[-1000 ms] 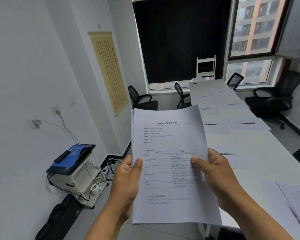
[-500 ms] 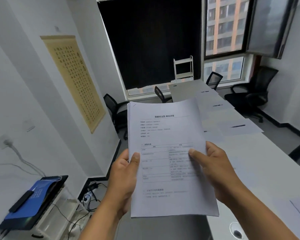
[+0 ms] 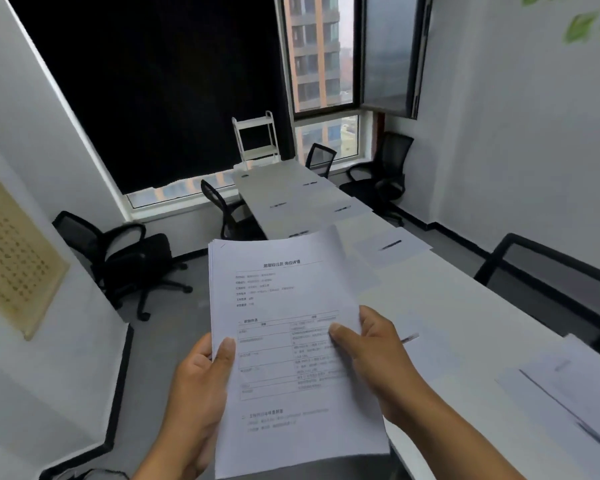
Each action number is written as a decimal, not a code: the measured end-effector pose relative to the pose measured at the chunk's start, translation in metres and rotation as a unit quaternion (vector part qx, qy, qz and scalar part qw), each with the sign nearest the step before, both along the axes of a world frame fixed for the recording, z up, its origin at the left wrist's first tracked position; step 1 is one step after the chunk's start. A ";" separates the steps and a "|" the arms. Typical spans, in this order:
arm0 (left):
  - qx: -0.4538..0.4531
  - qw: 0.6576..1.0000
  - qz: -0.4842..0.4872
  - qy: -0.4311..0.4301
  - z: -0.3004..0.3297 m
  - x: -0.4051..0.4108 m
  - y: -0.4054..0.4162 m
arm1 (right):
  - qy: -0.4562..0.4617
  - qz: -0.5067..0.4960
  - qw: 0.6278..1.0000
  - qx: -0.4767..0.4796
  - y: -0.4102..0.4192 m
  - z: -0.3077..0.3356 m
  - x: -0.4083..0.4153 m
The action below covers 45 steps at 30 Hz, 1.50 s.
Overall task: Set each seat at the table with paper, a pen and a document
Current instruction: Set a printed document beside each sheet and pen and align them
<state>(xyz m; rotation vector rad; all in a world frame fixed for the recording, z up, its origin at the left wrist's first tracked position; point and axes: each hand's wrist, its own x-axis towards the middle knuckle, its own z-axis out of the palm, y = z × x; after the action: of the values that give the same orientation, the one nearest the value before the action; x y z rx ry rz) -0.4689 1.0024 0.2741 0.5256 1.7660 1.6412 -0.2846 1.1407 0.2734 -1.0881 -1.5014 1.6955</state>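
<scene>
Here, left hand [image 3: 201, 382] grips stack [image 3: 291, 341] of printed documents at left edge, thumb on top sheet. Right hand [image 3: 378, 362] pinches right edge, thumb pressing top page. Stack held in air, tilted, over near end of table [image 3: 465, 306]. Beyond, sheets [image 3: 388, 249] with pens [image 3: 390, 244] lie at seats along both table sides. More paper at near right corner. Black chairs [image 3: 118, 258] around, two well apart from table at left. White rack [image 3: 255, 140] at far end by window.

Both hands raised side by side, left [image 3: 201, 382] and right [image 3: 378, 358], thumbs on top (fingers curled beneath)
</scene>
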 end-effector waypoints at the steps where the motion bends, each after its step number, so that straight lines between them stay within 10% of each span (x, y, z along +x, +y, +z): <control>1: 0.003 1.000 -0.003 -0.001 -0.003 -0.008 0.006 | -0.008 -0.004 1.000 0.001 0.001 0.000 -0.006; 26: -0.131 0.936 -0.327 -0.005 -0.077 -0.051 0.308 | -0.055 -0.337 0.935 -0.098 0.158 -0.089 -0.015; 45: -0.229 0.819 -0.526 0.013 -0.181 -0.020 0.414 | -0.150 -0.496 0.833 -0.196 0.175 -0.184 0.000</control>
<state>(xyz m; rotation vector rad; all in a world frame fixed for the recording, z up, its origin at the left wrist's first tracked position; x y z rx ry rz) -0.4893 1.4166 0.0935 1.0326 1.3603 0.4165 -0.2848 1.3155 0.0895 -1.9686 -0.4784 1.0833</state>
